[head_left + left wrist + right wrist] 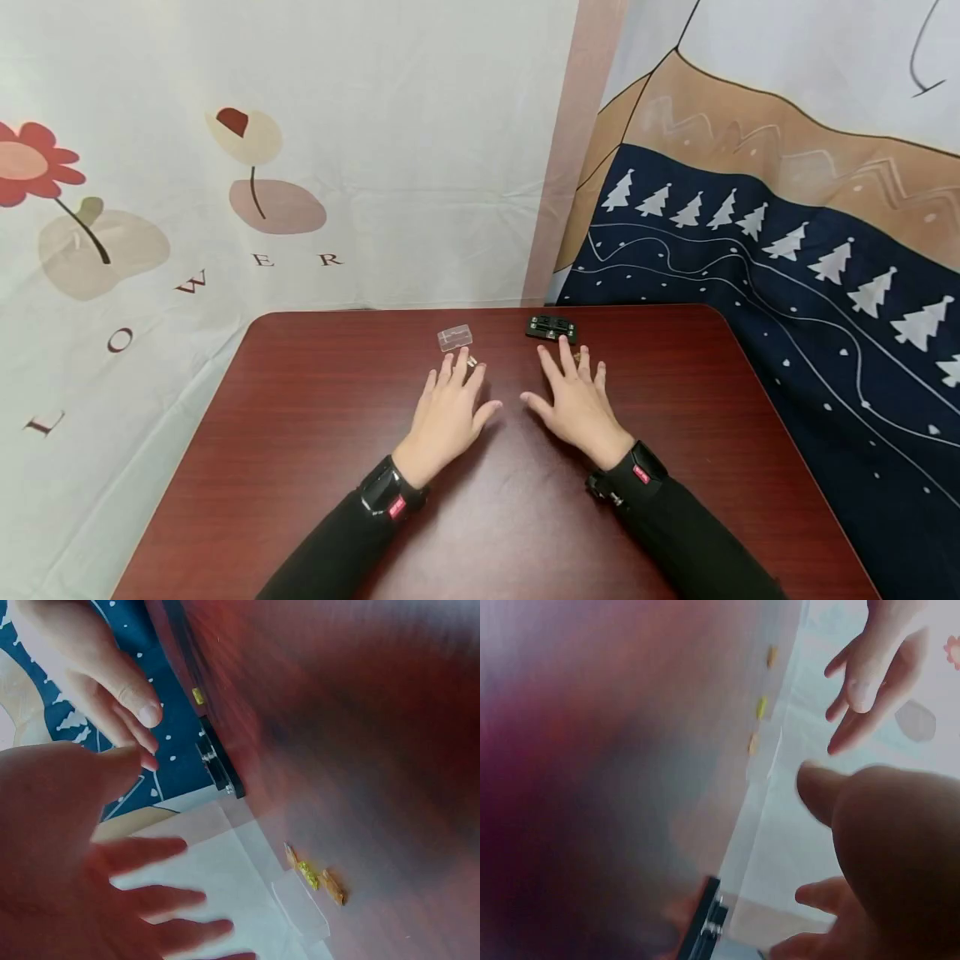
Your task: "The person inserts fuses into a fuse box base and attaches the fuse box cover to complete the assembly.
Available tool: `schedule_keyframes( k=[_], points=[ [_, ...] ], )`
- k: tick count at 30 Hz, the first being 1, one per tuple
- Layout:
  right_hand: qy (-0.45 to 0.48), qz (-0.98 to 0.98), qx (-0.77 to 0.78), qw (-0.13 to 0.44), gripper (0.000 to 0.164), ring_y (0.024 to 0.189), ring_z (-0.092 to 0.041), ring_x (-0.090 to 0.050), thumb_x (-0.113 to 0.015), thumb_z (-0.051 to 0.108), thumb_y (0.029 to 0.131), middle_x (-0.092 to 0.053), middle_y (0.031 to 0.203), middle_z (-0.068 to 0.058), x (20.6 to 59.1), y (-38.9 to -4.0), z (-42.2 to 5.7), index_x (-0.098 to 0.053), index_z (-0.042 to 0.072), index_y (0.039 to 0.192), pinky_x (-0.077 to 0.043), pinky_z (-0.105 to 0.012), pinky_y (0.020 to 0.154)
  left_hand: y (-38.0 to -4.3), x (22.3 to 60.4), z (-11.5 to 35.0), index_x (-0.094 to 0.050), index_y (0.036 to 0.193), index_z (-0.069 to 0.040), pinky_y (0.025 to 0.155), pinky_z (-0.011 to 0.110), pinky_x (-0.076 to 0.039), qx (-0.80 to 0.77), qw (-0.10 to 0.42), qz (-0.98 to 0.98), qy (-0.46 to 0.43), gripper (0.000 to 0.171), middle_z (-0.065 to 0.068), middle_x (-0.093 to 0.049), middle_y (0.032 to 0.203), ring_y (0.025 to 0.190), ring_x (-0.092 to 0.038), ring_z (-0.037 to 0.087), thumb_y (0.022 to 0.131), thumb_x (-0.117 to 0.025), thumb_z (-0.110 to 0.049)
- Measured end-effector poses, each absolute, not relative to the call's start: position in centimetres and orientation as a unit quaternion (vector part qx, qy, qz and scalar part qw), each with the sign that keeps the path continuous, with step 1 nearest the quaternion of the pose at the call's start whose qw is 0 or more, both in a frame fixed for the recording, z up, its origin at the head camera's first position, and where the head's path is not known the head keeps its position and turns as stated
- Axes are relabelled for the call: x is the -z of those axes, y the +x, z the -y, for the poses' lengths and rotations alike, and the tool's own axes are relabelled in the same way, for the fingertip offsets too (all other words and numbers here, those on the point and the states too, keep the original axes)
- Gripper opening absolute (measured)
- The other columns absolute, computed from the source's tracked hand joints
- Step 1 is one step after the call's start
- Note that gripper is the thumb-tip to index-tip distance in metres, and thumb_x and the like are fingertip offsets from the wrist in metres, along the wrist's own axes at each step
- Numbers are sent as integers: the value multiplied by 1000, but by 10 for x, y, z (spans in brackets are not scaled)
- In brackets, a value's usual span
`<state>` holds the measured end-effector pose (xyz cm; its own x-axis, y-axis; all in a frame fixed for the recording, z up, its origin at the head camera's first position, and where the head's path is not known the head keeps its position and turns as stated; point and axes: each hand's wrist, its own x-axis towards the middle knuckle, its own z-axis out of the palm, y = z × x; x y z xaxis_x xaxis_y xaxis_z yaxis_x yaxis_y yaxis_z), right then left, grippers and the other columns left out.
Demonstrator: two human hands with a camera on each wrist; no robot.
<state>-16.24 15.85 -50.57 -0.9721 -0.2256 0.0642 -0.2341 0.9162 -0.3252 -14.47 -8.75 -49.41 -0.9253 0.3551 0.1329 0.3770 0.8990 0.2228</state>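
My left hand (444,417) is spread with its fingers straight, holding nothing, just in front of a small clear plastic box (454,337). In the left wrist view a yellow piece (308,875) lies between two small brownish pieces, beside that box; the fingers partly hide these in the head view. My right hand (583,410), likewise spread and holding nothing, has its fingertips close to a flat black part (551,327) with raised sections and small metal bits. Another tiny yellow piece (198,695) lies by the black part.
The reddish-brown wooden table (315,467) has rounded far corners, and the small things lie near its far edge. Behind it hang a pale cloth (420,167) with flower prints and a dark blue cloth (675,250) with white trees.
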Motion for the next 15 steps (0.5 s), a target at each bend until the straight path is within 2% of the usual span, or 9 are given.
schedule_keyframes(
  k=[4, 7, 8, 10, 13, 15],
  points=[
    [108, 978, -171, 45, 71, 154, -57, -49, -69, 49, 107, -54, 166, -27, 499, -183, -172, -54, 8, 163, -23, -85, 126, -165, 491, 84, -71, 146, -11, 118, 60, -52, 131, 77, 955, -254, 50, 16, -65, 158, 144, -66, 39, 111, -64, -47],
    [97, 976, -184, 65, 55, 144, -50, -62, -67, 40, 109, -69, 149, -25, 496, -198, -183, -67, 3, 150, -26, -83, 126, -181, 488, 77, -78, 133, -12, 103, 51, -63, 149, 85, 944, -281, 37, 9, -79, 136, 123, -78, 30, 111, -66, -39],
    [94, 975, -189, 70, 51, 140, -49, -65, -67, 37, 109, -72, 145, -25, 496, -203, -187, -70, 1, 145, -28, -82, 126, -187, 487, 74, -80, 130, -12, 96, 48, -65, 154, 83, 943, -284, 34, 6, -81, 129, 116, -80, 27, 111, -66, -37],
    [86, 973, -200, 79, 45, 130, -48, -70, -67, 33, 108, -76, 136, -26, 495, -211, -194, -74, 0, 138, -41, -76, 120, -200, 485, 68, -81, 124, -14, 87, 45, -66, 164, 77, 942, -284, 28, 2, -82, 119, 107, -81, 23, 110, -67, -34],
    [81, 972, -209, 74, 42, 119, -48, -73, -68, 31, 107, -77, 129, -25, 494, -223, -203, -76, -1, 134, -55, -68, 105, -220, 486, 60, -80, 122, -16, 83, 42, -66, 165, 70, 944, -276, 23, 0, -79, 115, 102, -79, 20, 109, -68, -30],
    [79, 973, -207, 61, 43, 116, -49, -71, -70, 32, 105, -76, 127, -25, 495, -231, -208, -76, 0, 134, -57, -66, 96, -231, 487, 54, -79, 123, -15, 84, 41, -65, 169, 65, 946, -268, 21, 1, -77, 115, 103, -78, 20, 108, -69, -27]
  ],
)
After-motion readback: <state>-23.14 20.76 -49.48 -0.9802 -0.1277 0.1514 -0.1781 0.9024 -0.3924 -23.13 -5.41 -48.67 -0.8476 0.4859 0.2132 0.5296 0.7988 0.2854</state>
